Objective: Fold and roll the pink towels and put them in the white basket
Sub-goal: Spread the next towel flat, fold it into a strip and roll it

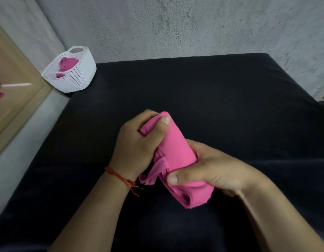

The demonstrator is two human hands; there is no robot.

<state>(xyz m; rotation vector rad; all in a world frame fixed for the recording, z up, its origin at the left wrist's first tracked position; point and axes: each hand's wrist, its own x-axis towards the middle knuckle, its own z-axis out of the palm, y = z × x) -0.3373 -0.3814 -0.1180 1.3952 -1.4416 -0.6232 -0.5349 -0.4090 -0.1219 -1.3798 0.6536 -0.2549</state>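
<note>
Pink towel roll [177, 151], gripped by both hands: left hand [137, 148] curled round far end, right hand [212, 171] round near end.

Pink towel [177, 160] is soft matt cloth. It's smooth on the rolled outside, with a thin stitched hem showing on the loose edge. The table [230, 106] is covered in black cloth, matt and slightly fuzzy, and it picks up barely any light. Far left, the white basket [79, 77] is plastic moulded in a woven pattern with tiny holes all over and a faint sheen on the rim. The pink cloth [66, 63] inside it has the same matt look. The wall [194, 24] behind is grey, rough and pitted, like bare plaster. The frame [32, 73] on the left looks like pale wood with a smooth finish. The bracelet [119, 176] on the left wrist is thin orange-red cord.
</note>
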